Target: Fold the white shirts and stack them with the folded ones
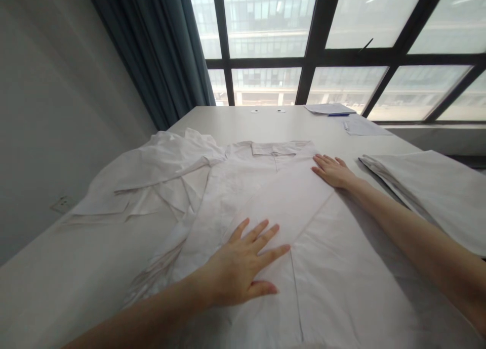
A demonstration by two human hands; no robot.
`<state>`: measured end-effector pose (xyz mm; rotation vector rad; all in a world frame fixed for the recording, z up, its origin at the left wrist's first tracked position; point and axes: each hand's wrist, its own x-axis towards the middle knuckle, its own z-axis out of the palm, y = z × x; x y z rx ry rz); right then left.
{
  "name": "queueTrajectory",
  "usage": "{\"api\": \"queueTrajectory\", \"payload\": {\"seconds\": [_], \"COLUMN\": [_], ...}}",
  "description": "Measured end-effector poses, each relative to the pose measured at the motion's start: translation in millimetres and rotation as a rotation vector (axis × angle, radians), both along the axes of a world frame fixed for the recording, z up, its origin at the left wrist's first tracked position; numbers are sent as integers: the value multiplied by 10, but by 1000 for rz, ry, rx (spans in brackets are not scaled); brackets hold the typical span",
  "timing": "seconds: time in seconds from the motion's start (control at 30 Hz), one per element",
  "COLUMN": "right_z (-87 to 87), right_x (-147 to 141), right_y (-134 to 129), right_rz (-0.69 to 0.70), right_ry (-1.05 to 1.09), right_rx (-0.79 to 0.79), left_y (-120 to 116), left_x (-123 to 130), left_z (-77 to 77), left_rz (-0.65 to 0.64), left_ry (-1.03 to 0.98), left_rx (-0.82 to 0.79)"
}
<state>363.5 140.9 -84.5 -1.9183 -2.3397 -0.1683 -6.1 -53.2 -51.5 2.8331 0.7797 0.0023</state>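
A white collared shirt [334, 268] lies spread flat on a pale table [235, 120], collar toward the window. One sleeve is folded diagonally across its front. My left hand [243, 263] rests palm down with fingers spread on that folded sleeve, near the shirt's middle. Farther away, my right hand [334, 171] presses flat on the shirt's upper right, close to the collar. Neither hand grips anything.
A crumpled white garment [152, 177] lies left of the shirt. A folded white cloth [429, 187] sits at the right table edge. Papers [360, 126] and a blue pen [338, 115] lie at the far side, by the window. A dark curtain [159, 50] hangs at left.
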Motion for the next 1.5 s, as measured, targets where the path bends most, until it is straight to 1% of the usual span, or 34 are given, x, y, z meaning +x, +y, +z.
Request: {"api": "queueTrajectory", "payload": {"seconds": [0.07,0.1,0.13,0.17,0.23,0.27,0.33,0.47,0.6,0.67,0.8,0.87,1.03,1.13,1.2,1.23,1.3,1.37,1.4,1.43,1.5], "right_z": [43,58,64,63,39,21,-14,-50,-53,-55,-67,-78,-103,-70,-17,14,75,122,138,148,155], "right_x": [-129,-214,-306,-397,-549,-598,-636,-577,-495,-440,-319,-284,-288,-330,-378,-409,-479,-549,-579,-602,-630], "right_y": [-98,-173,-264,-364,-565,-652,-770,-804,-758,-743,-720,-713,-723,-763,-806,-830,-877,-916,-930,-940,-951], "right_rz": [-18,3,41,115,283,329,347,305,295,247,44,-27,-41,-59,-47,-14,119,306,393,464,539], "right_ry": [-14,-19,-21,-18,9,33,97,182,188,167,114,92,84,69,36,24,25,54,68,80,99], "right_rx": [59,87,109,124,82,51,3,-3,8,11,71,109,178,209,273,306,330,275,234,195,150], "left_y": [5,9,15,22,41,52,78,161,294,360,437,448,486,496,455,414,293,142,66,-3,-112], "left_x": [-2,-4,-7,-10,-14,-16,-20,-52,-133,-178,-228,-235,-272,-284,-253,-225,-152,-72,-36,-5,44], "left_z": [-2,-3,-5,-6,-10,-12,-19,-50,-96,-114,-143,-153,-137,-104,-73,-54,-7,44,68,90,119], "left_rz": [-2,-3,-6,-7,-7,2,48,221,351,393,464,495,584,652,628,577,401,198,129,94,100], "left_ry": [-5,-12,-23,-35,-63,-75,-87,-47,0,18,13,10,28,14,-8,-24,-53,-59,-50,-40,-22], "left_rx": [-5,-8,-10,-10,-3,8,38,135,230,248,274,294,378,459,483,473,404,290,234,192,145]}}
